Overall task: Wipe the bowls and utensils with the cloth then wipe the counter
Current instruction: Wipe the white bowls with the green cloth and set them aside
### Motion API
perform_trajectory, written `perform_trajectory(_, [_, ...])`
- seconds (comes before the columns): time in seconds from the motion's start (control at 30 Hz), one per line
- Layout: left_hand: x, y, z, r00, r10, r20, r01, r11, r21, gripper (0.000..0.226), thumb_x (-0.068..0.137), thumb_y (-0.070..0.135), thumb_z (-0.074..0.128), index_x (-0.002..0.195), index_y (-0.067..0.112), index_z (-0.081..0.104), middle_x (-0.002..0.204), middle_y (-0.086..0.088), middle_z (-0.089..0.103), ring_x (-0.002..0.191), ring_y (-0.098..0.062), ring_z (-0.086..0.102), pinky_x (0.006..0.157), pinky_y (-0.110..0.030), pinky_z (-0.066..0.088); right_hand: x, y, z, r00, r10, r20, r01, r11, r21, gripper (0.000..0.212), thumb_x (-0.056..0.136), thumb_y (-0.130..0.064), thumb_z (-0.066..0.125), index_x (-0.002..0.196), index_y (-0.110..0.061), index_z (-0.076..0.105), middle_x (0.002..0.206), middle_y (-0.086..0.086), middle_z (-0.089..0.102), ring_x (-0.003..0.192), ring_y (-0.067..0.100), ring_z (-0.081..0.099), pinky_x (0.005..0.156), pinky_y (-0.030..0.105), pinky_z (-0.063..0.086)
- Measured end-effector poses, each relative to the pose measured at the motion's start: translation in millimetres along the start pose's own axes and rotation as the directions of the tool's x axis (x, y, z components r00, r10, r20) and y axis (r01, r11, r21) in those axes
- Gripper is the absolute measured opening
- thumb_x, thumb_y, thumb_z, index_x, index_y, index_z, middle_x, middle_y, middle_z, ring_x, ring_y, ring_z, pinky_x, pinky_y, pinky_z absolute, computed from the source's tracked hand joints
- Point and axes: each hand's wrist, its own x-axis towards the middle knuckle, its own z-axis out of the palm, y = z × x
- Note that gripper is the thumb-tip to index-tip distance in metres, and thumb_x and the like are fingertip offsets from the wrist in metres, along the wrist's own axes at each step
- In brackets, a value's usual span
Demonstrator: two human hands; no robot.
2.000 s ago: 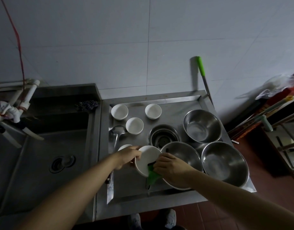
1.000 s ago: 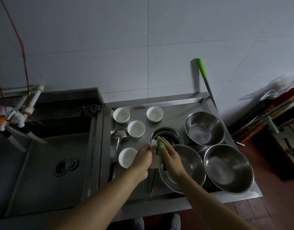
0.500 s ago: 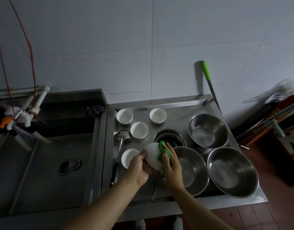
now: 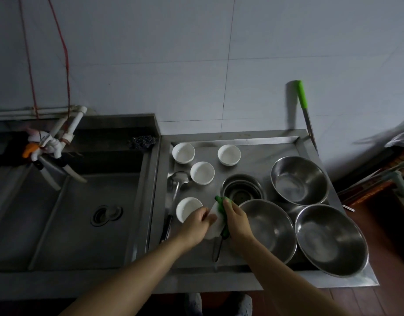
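Over the counter [image 4: 262,147], just in front of the drain [image 4: 242,190], the left hand [image 4: 194,226] grasps a white bowl [image 4: 213,229] tipped on edge, while the right hand [image 4: 236,221] is clenched round the green cloth [image 4: 221,202] and presses it against the bowl's side. Four more white bowls stand apart on the counter: one [image 4: 188,207] just beside the left hand, three further back. A ladle [image 4: 178,179] lies along the left edge, and another utensil handle [image 4: 217,248] pokes out below the hands. Three steel bowls crowd the right side, the nearest [image 4: 269,229] almost touching the right wrist.

The bowl is held in the air by its rim only (it looks wet, though that is hard to confirm), so a hard push from the cloth could twist it out of the fingers and drop it onto steel, likely chipping it. A wide elbow swing could also knock the near steel bowl, or nudge the outermost one [image 4: 331,240], which already overhangs the counter's front edge
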Motion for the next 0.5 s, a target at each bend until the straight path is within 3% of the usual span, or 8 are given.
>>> perform_trajectory(0.13, [-3, -16, 1, 0.994, 0.083, -0.078, -0.066, 0.979, 0.194, 0.037, 0.099, 0.029, 0.06, 0.071, 0.021, 0.037, 0.063, 0.009, 0.04, 0.057, -0.003, 0.036, 0.05, -0.016, 0.031, 1, 9, 9, 1.0, 0.029, 0.006, -0.029, 0.999, 0.035, 0.025, 0.095, -0.048, 0.06, 0.11, -0.035, 0.075, 0.103, 0.009, 0.074, 0.095, 0.028, 0.071, 0.087, 0.051, 0.059])
perform_trajectory(0.23, [-6, -28, -1, 0.992, 0.092, -0.09, -0.068, 0.969, 0.239, 0.038, 0.098, 0.029, 0.061, 0.069, 0.023, 0.038, 0.062, 0.007, 0.041, 0.06, -0.006, 0.039, 0.05, -0.014, 0.03, 4, 20, 7, 0.998, 0.065, 0.007, -0.065, 0.997, 0.046, 0.042, 0.083, -0.058, 0.066, 0.113, -0.03, 0.075, 0.107, 0.01, 0.075, 0.103, 0.031, 0.07, 0.095, 0.058, 0.055])
perform_trajectory(0.33, [-12, -38, -2, 0.989, 0.119, -0.086, -0.091, 0.956, 0.281, 0.034, 0.098, 0.026, 0.061, 0.071, 0.021, 0.041, 0.065, 0.007, 0.046, 0.067, -0.01, 0.047, 0.052, -0.011, 0.031, 3, 24, 4, 0.994, 0.106, 0.001, -0.106, 0.993, 0.056, 0.033, 0.097, -0.047, 0.06, 0.118, -0.025, 0.074, 0.111, 0.013, 0.075, 0.106, 0.033, 0.071, 0.096, 0.06, 0.053])
perform_trajectory(0.4, [-15, -45, -2, 0.987, 0.133, -0.085, -0.104, 0.952, 0.288, 0.03, 0.098, 0.024, 0.06, 0.074, 0.016, 0.043, 0.071, 0.001, 0.051, 0.072, -0.014, 0.049, 0.053, -0.017, 0.029, -3, 19, 4, 0.991, 0.135, -0.006, -0.134, 0.988, 0.071, 0.032, 0.102, -0.04, 0.055, 0.118, -0.02, 0.073, 0.107, 0.015, 0.075, 0.1, 0.034, 0.072, 0.087, 0.057, 0.058])
perform_trajectory(0.5, [-15, -58, -1, 0.983, 0.165, -0.075, -0.13, 0.928, 0.348, 0.033, 0.098, 0.024, 0.056, 0.071, 0.019, 0.037, 0.074, 0.0, 0.049, 0.074, -0.014, 0.048, 0.06, -0.029, 0.03, -9, 11, 0, 0.988, 0.157, 0.011, -0.157, 0.986, 0.047, 0.028, 0.106, -0.032, 0.049, 0.112, -0.015, 0.071, 0.094, 0.016, 0.073, 0.08, 0.029, 0.072, 0.059, 0.036, 0.06])
